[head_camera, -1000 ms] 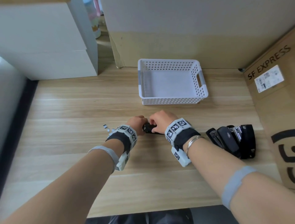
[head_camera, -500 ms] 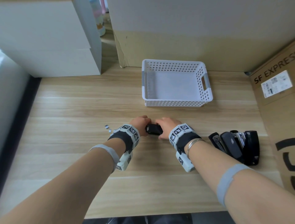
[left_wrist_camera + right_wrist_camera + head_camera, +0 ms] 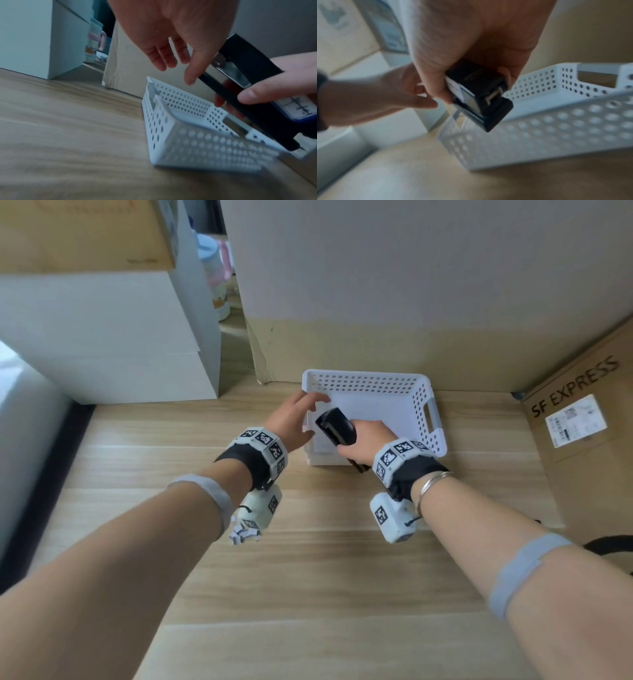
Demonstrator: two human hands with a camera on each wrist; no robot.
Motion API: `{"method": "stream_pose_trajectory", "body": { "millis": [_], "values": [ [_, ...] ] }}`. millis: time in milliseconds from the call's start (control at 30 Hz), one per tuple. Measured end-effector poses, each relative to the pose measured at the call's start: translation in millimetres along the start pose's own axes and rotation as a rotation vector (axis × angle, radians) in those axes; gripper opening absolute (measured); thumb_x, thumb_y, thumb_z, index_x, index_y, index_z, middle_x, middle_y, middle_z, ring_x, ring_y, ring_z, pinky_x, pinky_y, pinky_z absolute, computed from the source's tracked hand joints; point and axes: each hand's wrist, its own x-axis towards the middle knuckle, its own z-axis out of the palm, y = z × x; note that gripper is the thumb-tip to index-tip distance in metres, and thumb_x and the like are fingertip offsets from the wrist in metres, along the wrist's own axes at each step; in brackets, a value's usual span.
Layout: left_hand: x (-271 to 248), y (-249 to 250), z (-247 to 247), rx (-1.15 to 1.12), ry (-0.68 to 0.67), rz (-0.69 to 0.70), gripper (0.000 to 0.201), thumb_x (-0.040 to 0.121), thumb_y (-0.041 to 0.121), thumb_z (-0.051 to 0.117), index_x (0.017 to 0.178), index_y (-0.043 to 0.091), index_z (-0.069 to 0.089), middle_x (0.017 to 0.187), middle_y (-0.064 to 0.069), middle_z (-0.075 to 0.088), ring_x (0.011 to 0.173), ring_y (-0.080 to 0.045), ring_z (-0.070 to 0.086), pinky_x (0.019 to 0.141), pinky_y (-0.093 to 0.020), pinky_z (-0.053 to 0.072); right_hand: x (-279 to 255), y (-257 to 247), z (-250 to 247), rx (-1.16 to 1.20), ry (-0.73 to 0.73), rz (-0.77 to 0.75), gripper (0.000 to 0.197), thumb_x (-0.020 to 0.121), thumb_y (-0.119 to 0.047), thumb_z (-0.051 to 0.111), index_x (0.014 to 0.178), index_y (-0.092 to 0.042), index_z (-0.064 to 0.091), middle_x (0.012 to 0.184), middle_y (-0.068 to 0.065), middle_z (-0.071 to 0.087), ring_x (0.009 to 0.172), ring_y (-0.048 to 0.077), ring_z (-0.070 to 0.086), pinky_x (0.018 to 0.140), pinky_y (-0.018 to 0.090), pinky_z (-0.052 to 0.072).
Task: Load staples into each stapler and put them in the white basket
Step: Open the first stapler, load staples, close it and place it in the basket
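Note:
My right hand (image 3: 363,440) grips a black stapler (image 3: 337,426) and holds it in the air over the near left part of the white basket (image 3: 424,419). The stapler (image 3: 248,75) is closed, its front end tipped up and away from me. In the right wrist view my fingers wrap the stapler (image 3: 481,94) above the basket (image 3: 556,121). My left hand (image 3: 294,419) hovers just left of the stapler with its fingers spread and relaxed (image 3: 171,56), holding nothing. The inside of the basket that shows has nothing in it.
White boxes (image 3: 102,337) stand at the back left, a large cardboard sheet (image 3: 376,285) behind the basket, and an SF EXPRESS carton (image 3: 582,422) on the right. Small staple strips (image 3: 245,534) lie on the wooden desk (image 3: 308,577) under my left wrist.
Both hands rose from the desk and moved forward to the basket. The right hand carried the stapler up with it; the left hand let go and opened. The other staplers left the view.

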Motion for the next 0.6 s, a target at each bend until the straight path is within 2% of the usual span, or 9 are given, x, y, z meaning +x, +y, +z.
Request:
{"method": "stream_pose_trajectory", "body": {
  "millis": [100,200,267,367,467,600],
  "values": [
    [22,-9,-6,0.005,0.077,-0.13,0.04,0.085,0.005,0.057,0.123,0.015,0.053,0.12,-0.012,0.052,0.087,-0.018,0.05,0.087,-0.031,0.047,28,-8,-13,0.092,0.067,0.065,0.017,0.085,-0.034,0.056,0.088,-0.017,0.054,0.078,0.001,0.06,0.073,0.022,0.058,0.056,0.024,0.042],
    [37,-20,1,0.023,0.035,-0.294,0.033,0.091,0.016,0.051,0.124,0.017,0.052,0.128,-0.013,0.047,0.105,-0.028,0.057,0.096,-0.036,0.046,54,-14,-13,0.157,0.05,0.156,0.024,0.086,-0.037,0.054,0.081,-0.013,0.055,0.067,0.001,0.056,0.06,0.018,0.053,0.051,0.023,0.038],
    [43,-25,8,0.007,0.008,-0.36,0.033,0.092,0.02,0.051,0.126,0.018,0.051,0.128,-0.013,0.045,0.106,-0.029,0.057,0.096,-0.034,0.045,68,-16,-8,0.154,0.0,0.216,0.029,0.087,-0.041,0.051,0.075,-0.014,0.053,0.063,0.0,0.053,0.057,0.016,0.05,0.056,0.025,0.04],
    [49,-32,20,-0.049,-0.011,-0.409,0.035,0.092,0.019,0.053,0.126,0.017,0.051,0.128,-0.012,0.044,0.102,-0.03,0.06,0.09,-0.029,0.046,82,-15,1,0.114,-0.056,0.274,0.034,0.087,-0.044,0.048,0.072,-0.014,0.051,0.063,0.001,0.052,0.064,0.021,0.052,0.07,0.029,0.041],
    [53,-36,29,-0.085,-0.012,-0.419,0.033,0.09,0.016,0.054,0.123,0.014,0.054,0.127,-0.013,0.045,0.101,-0.031,0.061,0.091,-0.031,0.048,96,-14,13,0.091,-0.106,0.297,0.036,0.087,-0.045,0.049,0.069,-0.014,0.049,0.071,0.004,0.057,0.069,0.023,0.054,0.072,0.031,0.04],
    [55,-40,34,-0.122,0.013,-0.422,0.032,0.088,0.012,0.054,0.119,0.012,0.056,0.123,-0.014,0.047,0.098,-0.032,0.06,0.089,-0.032,0.048,110,-20,26,0.064,-0.104,0.282,0.034,0.087,-0.047,0.053,0.093,-0.014,0.053,0.084,0.006,0.057,0.079,0.026,0.054,0.074,0.032,0.04]
  ]
}}
